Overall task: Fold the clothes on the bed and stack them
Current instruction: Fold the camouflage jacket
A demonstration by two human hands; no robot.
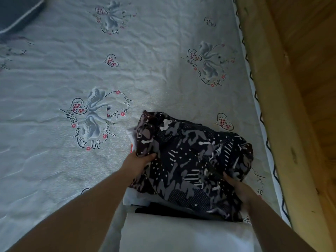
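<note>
Two bare forearms reach forward from the lower edge of the frame. The left hand [139, 161] pinches a fold of dark patterned black, grey and white fabric [190, 160] with curled fingers; the right hand [238, 188] grips its opposite edge, fingers tucked beneath.

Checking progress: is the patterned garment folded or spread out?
Folded: the patterned garment is a compact bundle atop white clothes, left hand and right hand holding it.

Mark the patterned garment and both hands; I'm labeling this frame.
patterned garment [192, 160], head view, middle of its top
left hand [139, 160], head view, back of hand
right hand [240, 188], head view, back of hand
</note>
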